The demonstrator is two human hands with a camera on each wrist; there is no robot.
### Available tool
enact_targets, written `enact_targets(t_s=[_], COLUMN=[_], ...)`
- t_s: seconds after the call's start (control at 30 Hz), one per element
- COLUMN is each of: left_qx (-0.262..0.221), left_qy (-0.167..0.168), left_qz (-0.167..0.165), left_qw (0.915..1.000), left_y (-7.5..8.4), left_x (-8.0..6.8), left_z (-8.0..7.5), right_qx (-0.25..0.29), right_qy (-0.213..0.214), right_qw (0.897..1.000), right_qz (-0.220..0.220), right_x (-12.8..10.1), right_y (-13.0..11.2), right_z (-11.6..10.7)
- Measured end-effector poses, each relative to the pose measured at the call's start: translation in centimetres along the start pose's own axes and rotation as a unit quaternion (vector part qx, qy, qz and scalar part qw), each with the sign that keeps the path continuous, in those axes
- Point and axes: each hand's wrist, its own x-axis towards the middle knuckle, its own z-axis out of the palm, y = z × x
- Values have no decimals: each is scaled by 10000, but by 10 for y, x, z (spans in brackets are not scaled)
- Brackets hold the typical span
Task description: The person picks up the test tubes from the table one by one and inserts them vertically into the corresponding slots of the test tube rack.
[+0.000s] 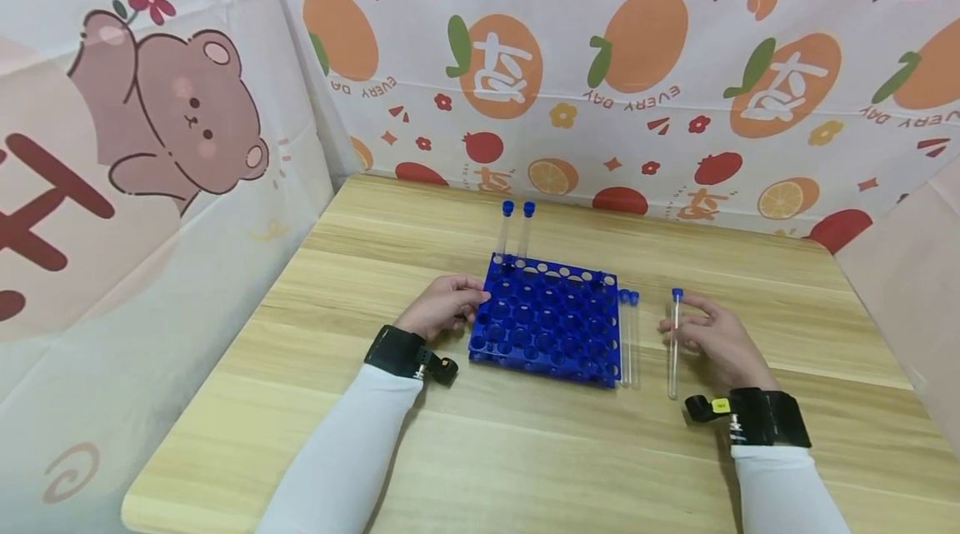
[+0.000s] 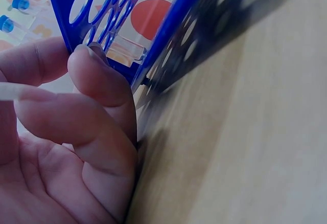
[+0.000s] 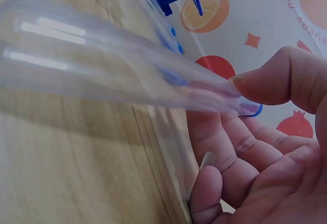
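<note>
A blue test tube rack (image 1: 547, 319) with rows of round holes stands on the table. My left hand (image 1: 444, 306) grips its left edge; in the left wrist view, fingertips (image 2: 94, 65) meet the rack's corner. Two clear capped test tubes (image 1: 528, 232) stand upright in the back left holes. To the right of the rack, my right hand (image 1: 716, 338) pinches a clear test tube (image 1: 674, 346) below its blue cap, rounded end toward me. The right wrist view has this tube (image 3: 117, 55) large in front, with the thumb against its capped end.
Two more capped test tubes (image 1: 630, 342) lie side by side along the rack's right edge. The wooden table (image 1: 525, 451) ends at a fruit-printed cloth (image 1: 570, 126) behind, and a bear-printed cloth (image 1: 172, 126) hangs on the left.
</note>
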Motion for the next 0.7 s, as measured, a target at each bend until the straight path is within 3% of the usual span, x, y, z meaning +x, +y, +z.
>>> enact_targets(t_s=[0.37,0.7], left_qx=[36,56], left_qy=[-40,-56], left_qz=[49,-13], left_qw=[10000,10000], left_y=[2,0], left_x=[3,4], left_z=[-2,0], right_qx=[1128,937], right_qy=[-264,-230], right_qw=[9927,9936], right_qz=[-343,-585], right_x=[-1,-3], right_y=[5,12], right_z=[-4,-7])
